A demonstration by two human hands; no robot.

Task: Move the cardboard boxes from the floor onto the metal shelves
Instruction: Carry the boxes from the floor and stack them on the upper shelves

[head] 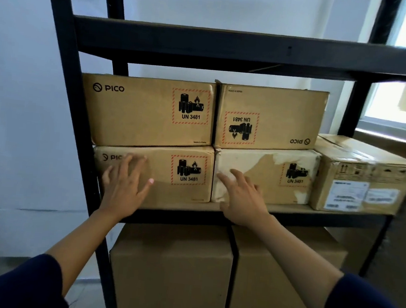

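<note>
A black metal shelf [256,52] stands in front of me. On its middle level, two PICO cardboard boxes lie side by side, and two more sit stacked on them. My left hand [125,186] presses flat with spread fingers on the front of the lower left box [182,176]. My right hand [242,200] is open, fingers straight, at the front of the lower right box [281,176], whose surface is torn and pale. The upper left box [146,111] stands upright; the upper right box [272,118] is upside down.
A taped box with white labels [363,179] sits at the right end of the same level. Two large plain boxes [173,270] fill the level below. The level above shows only its black beam. A white wall is at the left, a window [405,103] at the right.
</note>
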